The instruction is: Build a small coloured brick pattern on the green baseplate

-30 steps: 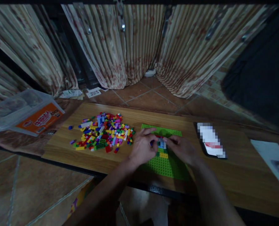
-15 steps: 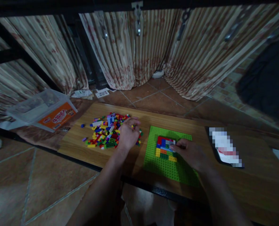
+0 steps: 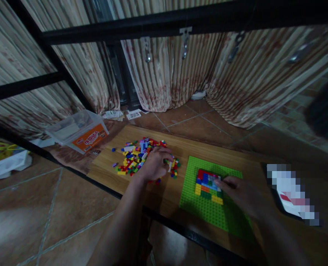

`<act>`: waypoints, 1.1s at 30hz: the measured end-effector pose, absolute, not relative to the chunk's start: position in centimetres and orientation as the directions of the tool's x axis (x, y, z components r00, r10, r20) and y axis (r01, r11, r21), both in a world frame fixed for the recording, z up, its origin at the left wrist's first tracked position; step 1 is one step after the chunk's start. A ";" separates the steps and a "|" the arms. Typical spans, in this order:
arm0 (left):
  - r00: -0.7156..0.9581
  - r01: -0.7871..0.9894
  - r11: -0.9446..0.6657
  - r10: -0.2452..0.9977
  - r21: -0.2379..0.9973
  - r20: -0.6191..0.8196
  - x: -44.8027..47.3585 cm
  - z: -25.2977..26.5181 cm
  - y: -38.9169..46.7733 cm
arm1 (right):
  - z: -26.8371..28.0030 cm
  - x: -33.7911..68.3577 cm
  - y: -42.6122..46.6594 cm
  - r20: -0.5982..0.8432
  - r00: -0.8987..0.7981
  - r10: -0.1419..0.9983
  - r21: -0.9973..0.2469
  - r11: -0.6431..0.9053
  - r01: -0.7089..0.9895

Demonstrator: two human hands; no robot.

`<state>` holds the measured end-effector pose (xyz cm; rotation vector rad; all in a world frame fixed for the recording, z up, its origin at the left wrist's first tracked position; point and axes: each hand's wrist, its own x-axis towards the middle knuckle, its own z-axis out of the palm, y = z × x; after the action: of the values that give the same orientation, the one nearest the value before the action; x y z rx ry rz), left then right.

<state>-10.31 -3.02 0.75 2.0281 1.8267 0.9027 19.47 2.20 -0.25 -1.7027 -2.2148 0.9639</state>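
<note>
L hand [image 3: 154, 165] sits on the brick pile [image 3: 137, 157] near table's far-left corner, fingers curled; can't tell if it grips a brick. R hand [image 3: 240, 190], fingers loosely bent, steadies the small build [image 3: 207, 183] on green baseplate [image 3: 208, 212]. Best pick one brick cleanly, keep plate pinned.

The clear box [image 3: 78, 131] has an orange label [image 3: 93, 137] with white lettering, too small and dim to read. Papers [image 3: 133, 115] on the floor by the curtain show print, also illegible. Nothing else carries readable text.
</note>
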 end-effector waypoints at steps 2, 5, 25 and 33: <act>0.014 0.780 -0.173 0.966 0.601 0.260 -10.9 1.3 -3.2 | -0.2 19.5 2.4 -0.242 -0.303 0.922 -0.588 0.109 0.801; -0.016 0.719 -0.176 0.963 0.672 0.268 -12.5 2.3 -3.9 | 0.3 19.3 2.5 -0.177 -0.214 0.961 -0.540 0.087 0.837; -0.448 0.551 -0.053 0.823 0.833 0.349 -14.1 1.8 -4.0 | -1.5 1.3 -7.0 0.294 -0.673 0.679 -0.404 0.727 0.556; -0.463 0.490 -0.052 0.830 0.870 0.310 -14.2 2.0 -4.2 | -2.2 0.2 -7.4 0.316 -0.630 0.709 -0.352 0.705 0.616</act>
<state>-14.17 -4.15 2.03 1.4081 1.9136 1.5196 0.15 -7.40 -2.18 -1.0214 -2.4799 0.2924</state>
